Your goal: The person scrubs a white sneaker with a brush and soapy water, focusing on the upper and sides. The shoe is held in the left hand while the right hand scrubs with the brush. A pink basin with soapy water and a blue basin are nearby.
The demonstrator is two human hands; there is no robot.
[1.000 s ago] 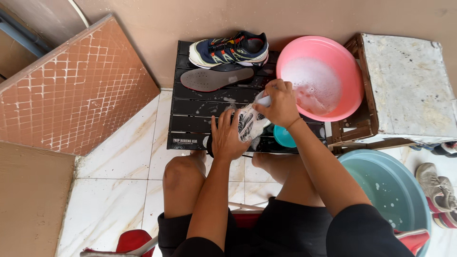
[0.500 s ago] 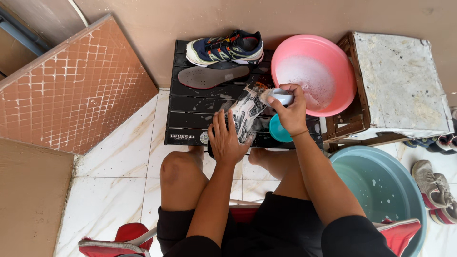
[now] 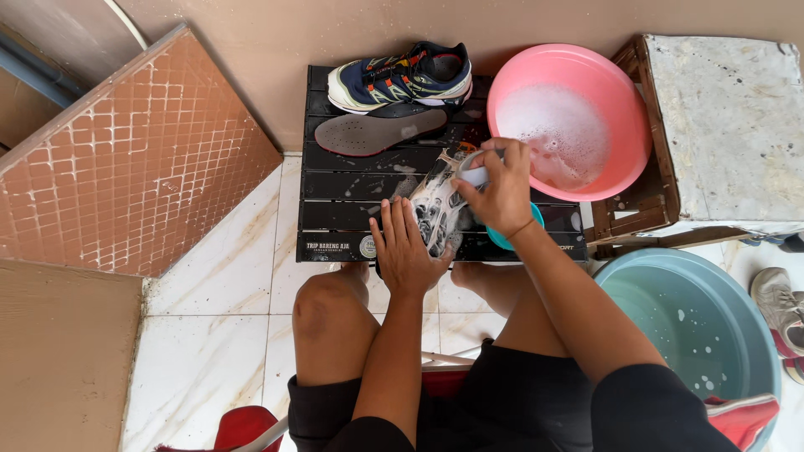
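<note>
On the black slatted table [image 3: 335, 188], between the knees, the left hand [image 3: 409, 249] lies flat and spread over the heel end of a soapy shoe [image 3: 435, 209], pinning it down rather than gripping it. Beside it, the right hand [image 3: 501, 191] is curled tight round a small brush [image 3: 474, 174], whose pale handle shows between thumb and fingers while the bristles are hidden against the shoe's toe end. The shoe lies tilted along the slats, foam over its patterned upper.

To scrub well, my judgement is that the left palm should keep its weight low on the heel so the shoe cannot skate on the wet slats — short strokes away from that hand would suit, not toward it. The brush wants fresh suds often, and the pink basin [image 3: 569, 125] of lather sits just past the right knuckles, an easy reach. A small teal cup [image 3: 502, 238] peeps out under the right wrist, close enough to be knocked by the forearm.

Further back lie a grey insole [image 3: 377, 132] and the clean-looking second shoe [image 3: 400, 77] against the wall — worth keeping the spatter off them. At the right, on the floor, a blue-green tub [image 3: 695, 326] holds water with a few bubbles
</note>
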